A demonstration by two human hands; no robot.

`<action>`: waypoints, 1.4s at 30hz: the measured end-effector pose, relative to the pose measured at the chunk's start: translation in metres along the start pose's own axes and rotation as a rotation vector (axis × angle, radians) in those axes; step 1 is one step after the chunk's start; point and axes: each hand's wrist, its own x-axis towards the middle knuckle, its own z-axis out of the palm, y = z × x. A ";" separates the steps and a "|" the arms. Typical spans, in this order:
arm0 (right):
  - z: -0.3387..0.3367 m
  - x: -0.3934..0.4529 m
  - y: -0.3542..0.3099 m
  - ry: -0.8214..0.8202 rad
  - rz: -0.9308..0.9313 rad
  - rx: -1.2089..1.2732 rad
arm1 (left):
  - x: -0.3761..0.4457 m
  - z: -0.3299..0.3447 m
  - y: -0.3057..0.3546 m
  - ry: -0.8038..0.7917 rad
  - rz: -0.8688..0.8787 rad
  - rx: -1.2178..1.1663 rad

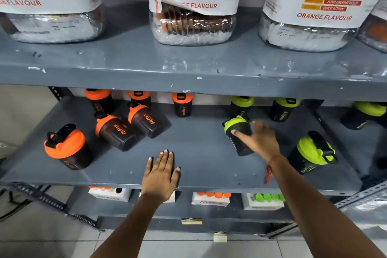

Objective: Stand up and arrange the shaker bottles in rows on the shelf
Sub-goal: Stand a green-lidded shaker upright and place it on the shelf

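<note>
Black shaker bottles stand and lie on a grey metal shelf [201,165]. On the left, three orange-lidded bottles stand at the back [182,103]; two more lie tipped over [117,132] [146,120], and one stands at the front left [67,146]. On the right, green-lidded bottles stand at the back [283,109]. My right hand [258,140] wraps a green-lidded bottle [237,130] that lies tilted on the shelf. Another green-lidded bottle [312,153] leans at the front right. My left hand [161,174] rests flat on the shelf's front edge, fingers apart, holding nothing.
The shelf above [188,63] holds large fitfizz lozenge jars [192,4] and overhangs the back row. A lower shelf carries white boxes [210,198] of small bottles. Another green-lidded bottle [368,114] lies on the neighbouring shelf at right. Tiled floor lies below.
</note>
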 end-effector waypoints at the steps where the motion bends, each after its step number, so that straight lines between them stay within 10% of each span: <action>1: 0.001 0.007 -0.002 -0.061 0.017 -0.013 | 0.000 0.000 0.000 0.003 -0.004 0.010; 10: 0.006 0.010 -0.011 -0.329 0.223 -0.071 | 0.006 0.003 -0.008 0.036 0.050 0.001; 24: 0.022 -0.019 -0.001 0.219 0.221 0.492 | 0.006 0.004 -0.011 0.066 0.078 0.030; 42: 0.065 -0.034 0.022 0.251 0.187 0.623 | 0.005 0.007 -0.010 0.081 0.095 0.026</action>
